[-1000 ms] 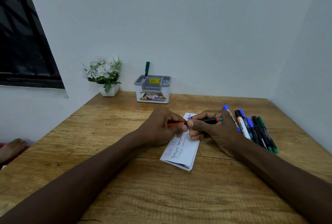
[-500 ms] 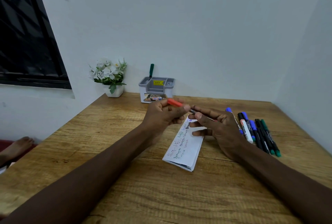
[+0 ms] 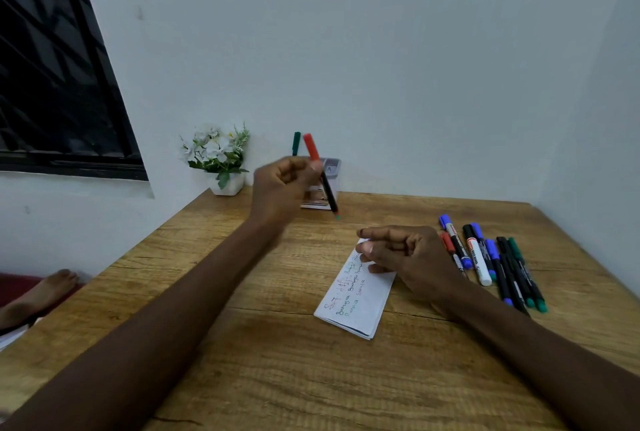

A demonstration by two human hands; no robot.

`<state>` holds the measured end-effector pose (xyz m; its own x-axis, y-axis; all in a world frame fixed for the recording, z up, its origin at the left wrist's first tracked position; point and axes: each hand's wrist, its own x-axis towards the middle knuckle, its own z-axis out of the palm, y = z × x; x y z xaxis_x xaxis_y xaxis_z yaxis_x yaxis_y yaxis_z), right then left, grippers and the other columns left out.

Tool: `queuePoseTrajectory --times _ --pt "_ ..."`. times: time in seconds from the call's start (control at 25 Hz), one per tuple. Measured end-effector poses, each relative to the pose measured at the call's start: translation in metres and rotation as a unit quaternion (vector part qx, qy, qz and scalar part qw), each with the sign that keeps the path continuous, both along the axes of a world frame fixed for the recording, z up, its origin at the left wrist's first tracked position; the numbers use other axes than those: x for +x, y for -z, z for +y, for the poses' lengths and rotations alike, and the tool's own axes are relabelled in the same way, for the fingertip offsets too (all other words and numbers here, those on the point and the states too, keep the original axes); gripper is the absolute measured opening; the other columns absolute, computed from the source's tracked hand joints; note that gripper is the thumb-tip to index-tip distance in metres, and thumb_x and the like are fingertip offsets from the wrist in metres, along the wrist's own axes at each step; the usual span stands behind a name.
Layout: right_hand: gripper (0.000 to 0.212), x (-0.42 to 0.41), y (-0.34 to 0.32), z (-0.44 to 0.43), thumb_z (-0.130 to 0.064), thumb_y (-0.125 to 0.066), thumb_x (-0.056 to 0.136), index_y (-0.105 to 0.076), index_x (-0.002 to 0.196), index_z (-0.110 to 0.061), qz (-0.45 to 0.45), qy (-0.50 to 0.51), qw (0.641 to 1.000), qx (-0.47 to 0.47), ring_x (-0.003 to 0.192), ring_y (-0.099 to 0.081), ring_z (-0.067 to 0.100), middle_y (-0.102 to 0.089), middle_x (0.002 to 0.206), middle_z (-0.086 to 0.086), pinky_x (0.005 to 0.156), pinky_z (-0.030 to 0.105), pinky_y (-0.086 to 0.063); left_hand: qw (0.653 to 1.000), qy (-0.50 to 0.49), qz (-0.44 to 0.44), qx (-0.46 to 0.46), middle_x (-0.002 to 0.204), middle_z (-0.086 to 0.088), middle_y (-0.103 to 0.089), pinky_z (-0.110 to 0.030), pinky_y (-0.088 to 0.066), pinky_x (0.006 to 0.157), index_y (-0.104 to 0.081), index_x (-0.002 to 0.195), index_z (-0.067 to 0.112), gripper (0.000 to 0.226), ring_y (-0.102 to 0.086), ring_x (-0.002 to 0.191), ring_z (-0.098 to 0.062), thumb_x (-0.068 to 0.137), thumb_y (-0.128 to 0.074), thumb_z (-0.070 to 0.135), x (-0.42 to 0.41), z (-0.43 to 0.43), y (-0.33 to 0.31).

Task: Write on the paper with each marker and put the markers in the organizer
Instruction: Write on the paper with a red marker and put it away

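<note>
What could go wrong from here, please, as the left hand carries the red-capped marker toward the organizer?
1. The left hand holds the red-capped marker tilted, so its lower end may catch the organizer rim rather than drop in.
2. The green marker already standing in the organizer sits close beside the incoming one and could be knocked.
3. The right hand rests only on the far end of the paper, so a bump might shift it.

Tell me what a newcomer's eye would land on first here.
The left hand raised at centre, holding a black marker with a red cap tilted in front of the grey desk organizer by the wall. Then the row of blue, black and green markers at right, beside the folded white paper under the right hand.
</note>
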<state>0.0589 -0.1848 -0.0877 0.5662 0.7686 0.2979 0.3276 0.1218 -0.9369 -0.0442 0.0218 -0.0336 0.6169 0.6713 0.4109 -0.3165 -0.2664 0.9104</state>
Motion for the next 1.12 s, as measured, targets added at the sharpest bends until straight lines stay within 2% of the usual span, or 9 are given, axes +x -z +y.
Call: queuePoseTrajectory --times 0.12,0.28,0.44,0.52,0.6,0.72,0.84,0.96,1.12 --pt "0.024 0.002 0.003 0.000 -0.009 -0.077 0.087 -0.077 0.111 -0.009 -0.019 0.000 1.000 -0.015 0.091 -0.077 0.021 -0.081 0.097 0.003 0.085 0.038 -0.063 0.982 -0.151 -0.022 0.115 0.093 -0.012 -0.076 -0.037 -0.065 0.067 -0.072 0.105 0.005 0.016 -0.077 0.085 -0.021 0.094 -0.073 0.017 0.009 0.055 -0.022" --pt "0.022 0.006 0.006 0.000 -0.011 -0.079 0.086 -0.079 0.108 -0.012 -0.045 -0.007 0.999 -0.027 0.091 -0.077 0.014 -0.081 0.097 -0.002 0.083 0.029 -0.062 0.958 -0.252 -0.002 0.134 0.090 -0.006 -0.076 -0.040 -0.066 0.065 -0.072 0.101 0.010 0.015 -0.076 0.081 -0.016 0.092 -0.074 0.023 0.029 0.106 -0.033" --pt "0.021 0.009 0.007 0.000 -0.012 -0.079 0.086 -0.079 0.107 -0.013 -0.045 -0.018 0.998 -0.028 0.091 -0.077 0.013 -0.081 0.097 -0.002 0.077 0.024 -0.060 0.951 -0.263 0.076 0.144 0.078 0.001 -0.076 -0.043 -0.065 0.073 -0.070 0.082 0.028 0.009 -0.076 0.073 -0.015 0.086 -0.078 0.030 0.052 0.132 -0.024" --pt "0.021 0.010 0.007 0.000 -0.012 -0.079 0.086 -0.079 0.107 -0.013 -0.044 -0.021 0.998 -0.028 0.091 -0.077 0.014 -0.081 0.096 -0.001 0.079 0.027 -0.061 0.941 -0.271 0.115 0.170 0.077 -0.001 -0.077 -0.034 -0.061 0.079 -0.075 0.080 0.024 0.010 -0.074 0.074 -0.014 0.084 -0.079 0.032 0.061 0.134 -0.019" --pt "0.021 0.011 0.008 0.000 -0.012 -0.079 0.086 -0.079 0.107 -0.013 -0.044 -0.024 0.998 -0.032 0.091 -0.077 0.013 -0.081 0.097 -0.001 0.080 0.028 -0.062 0.927 -0.277 0.152 0.200 0.079 -0.005 -0.078 -0.026 -0.053 0.076 -0.080 0.084 0.013 0.016 -0.069 0.074 -0.013 0.086 -0.080 0.029 0.068 0.130 -0.017" --pt "0.022 0.012 0.008 0.000 -0.012 -0.079 0.086 -0.079 0.108 -0.013 -0.045 -0.028 0.998 -0.032 0.091 -0.077 0.013 -0.081 0.097 -0.001 0.079 0.026 -0.061 0.910 -0.284 0.200 0.225 0.078 -0.007 -0.078 -0.025 -0.050 0.073 -0.082 0.086 0.010 0.020 -0.068 0.071 -0.013 0.086 -0.080 0.030 0.076 0.127 -0.018" --pt "0.022 0.014 0.009 0.001 -0.011 -0.078 0.086 -0.078 0.108 -0.012 -0.037 -0.034 0.998 -0.028 0.092 -0.077 0.014 -0.081 0.097 0.000 0.080 0.026 -0.061 0.903 -0.277 0.233 0.233 0.074 -0.005 -0.078 -0.033 -0.061 0.079 -0.083 0.083 0.012 0.019 -0.072 0.072 -0.016 0.083 -0.082 0.031 0.079 0.131 -0.019" --pt "0.023 0.014 0.009 0.001 -0.010 -0.079 0.086 -0.078 0.108 -0.012 -0.033 -0.036 0.998 -0.026 0.093 -0.077 0.015 -0.081 0.097 0.001 0.080 0.026 -0.060 0.899 -0.263 0.236 0.260 0.074 -0.006 -0.078 -0.035 -0.062 0.082 -0.083 0.081 0.012 0.015 -0.073 0.073 -0.016 0.083 -0.081 0.026 0.080 0.131 -0.018" --pt "0.023 0.013 0.009 0.001 -0.012 -0.080 0.085 -0.079 0.107 -0.011 -0.039 -0.034 0.998 -0.022 0.092 -0.077 0.014 -0.081 0.098 0.000 0.077 0.022 -0.059 0.888 -0.276 0.187 0.317 0.090 -0.011 -0.080 -0.027 -0.056 0.085 -0.082 0.093 0.007 0.017 -0.073 0.082 -0.018 0.084 -0.077 0.020 0.078 0.115 -0.012"
